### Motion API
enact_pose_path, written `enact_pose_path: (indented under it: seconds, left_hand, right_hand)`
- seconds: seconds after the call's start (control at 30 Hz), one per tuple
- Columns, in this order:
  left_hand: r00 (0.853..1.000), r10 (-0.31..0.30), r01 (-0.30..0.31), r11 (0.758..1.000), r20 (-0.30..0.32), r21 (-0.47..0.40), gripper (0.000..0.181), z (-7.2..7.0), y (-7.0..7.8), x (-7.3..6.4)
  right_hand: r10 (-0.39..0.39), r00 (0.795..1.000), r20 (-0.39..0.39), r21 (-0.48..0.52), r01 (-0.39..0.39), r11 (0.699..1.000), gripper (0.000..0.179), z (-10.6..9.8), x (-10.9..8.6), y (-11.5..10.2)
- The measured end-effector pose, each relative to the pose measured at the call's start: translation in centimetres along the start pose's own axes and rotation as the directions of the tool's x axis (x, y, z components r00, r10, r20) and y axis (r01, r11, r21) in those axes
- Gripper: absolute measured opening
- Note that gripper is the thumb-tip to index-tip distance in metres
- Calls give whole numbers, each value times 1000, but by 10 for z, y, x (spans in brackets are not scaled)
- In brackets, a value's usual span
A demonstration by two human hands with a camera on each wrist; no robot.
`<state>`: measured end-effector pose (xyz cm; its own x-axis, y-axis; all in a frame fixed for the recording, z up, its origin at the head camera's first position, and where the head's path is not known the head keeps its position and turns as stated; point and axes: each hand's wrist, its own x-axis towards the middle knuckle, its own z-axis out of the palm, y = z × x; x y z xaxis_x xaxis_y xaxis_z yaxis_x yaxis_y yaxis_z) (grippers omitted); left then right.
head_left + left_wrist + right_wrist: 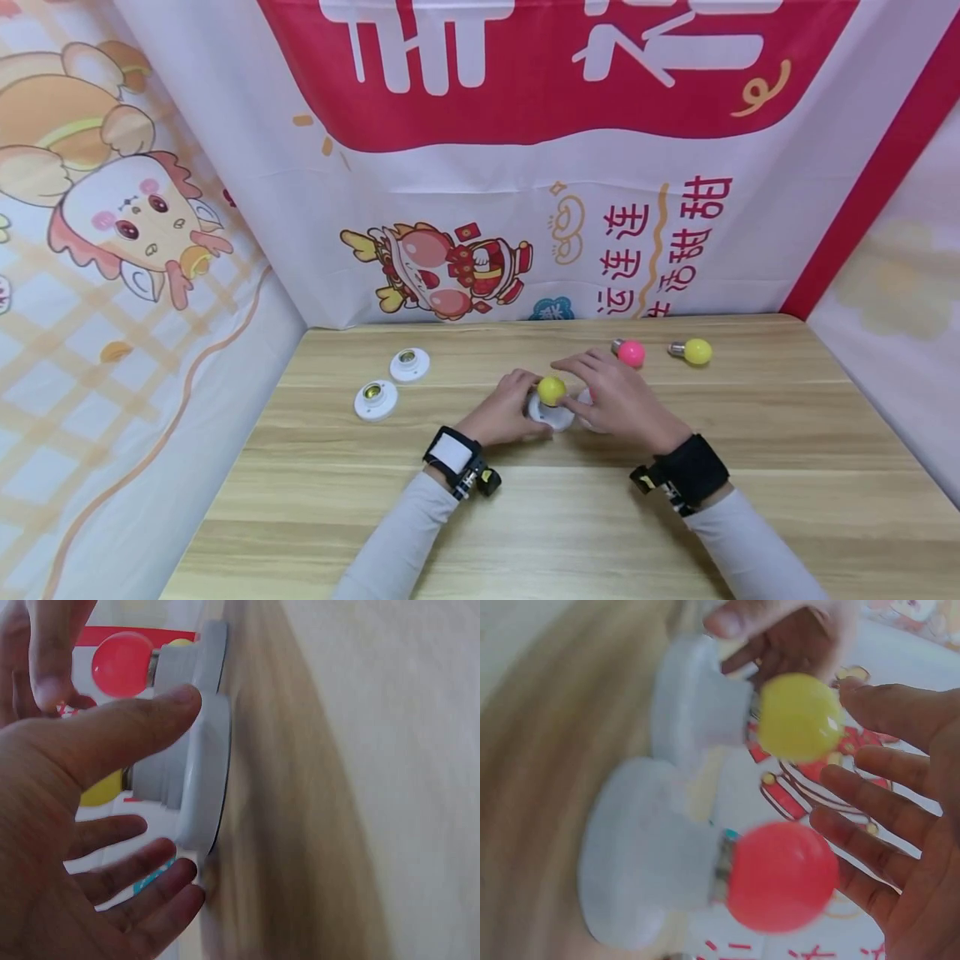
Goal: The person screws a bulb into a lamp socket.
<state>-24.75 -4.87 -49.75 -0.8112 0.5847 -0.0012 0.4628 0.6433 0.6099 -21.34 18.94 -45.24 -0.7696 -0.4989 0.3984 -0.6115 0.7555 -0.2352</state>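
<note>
Yellow bulb [551, 389] stands upright in a white socket [550, 414] near the middle of the counter [525, 517], its long axis vertical, base down in the socket and globe on top. It sits directly between the two hands. The left hand [504, 412] is on its left, thumb and fingers curled against the socket's rim, holding the base; the left wrist view shows the thumb [127, 724] pressed on the white flange. The right hand [611, 396] is on its right and just beyond, fingers straight and spread, holding nothing, fingertips close to the globe but apart from it in the right wrist view. Under that palm stands a red bulb [780, 875] in a second socket [641, 851], touching or just beside the first. Far right lie a pink bulb [630, 352] and another yellow one [695, 351]; two empty sockets [392, 383] sit to the left.
</note>
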Motion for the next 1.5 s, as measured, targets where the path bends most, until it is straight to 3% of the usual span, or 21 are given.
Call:
enact_pose_path:
  seconds: [0.17, 0.33, 0.5, 0.63, 0.73, 0.9, 1.07, 1.27, 1.5]
  left_hand:
    - [999, 6, -8, 999, -42, -45, 73, -21, -10, -10]
    - [985, -6, -7, 997, -170, -78, 60, -45, -25, -19]
    - [943, 22, 7, 996, -331, 89, 49, -64, -45, -25]
    - [903, 21, 78, 974, -429, 213, 43, -76, -61, -29]
    - [887, -24, 147, 961, -461, 232, 44, -86, -74, -32]
    - [885, -143, 256, 944, -444, 206, 56, -99, -96, -36]
    - [888, -249, 326, 934, -386, 149, 68, -104, -112, -39]
    - [887, -327, 377, 921, -325, 102, 76, -105, -121, -38]
    - [893, -388, 427, 891, -230, 153, 74, -107, -127, -36]
  right_hand:
    - [66, 997, -30, 34, -65, 997, 48, -18, -2, 12]
    - [175, 984, -39, 71, -172, 983, 45, -31, -7, 29]
    - [214, 973, -85, 82, -207, 975, 42, -33, -14, 53]
    - [261, 959, -107, 61, -256, 965, 40, -31, -20, 73]
    - [295, 951, -94, 50, -292, 955, 42, -29, -24, 85]
    - [345, 937, -58, 93, -339, 936, 45, -19, -30, 101]
    - [400, 916, 31, 147, -400, 905, 54, -5, -30, 112]
    - [467, 874, 136, 163, -484, 860, 69, 4, -25, 115]
    - [469, 867, 167, 165, -493, 854, 60, 8, -25, 114]
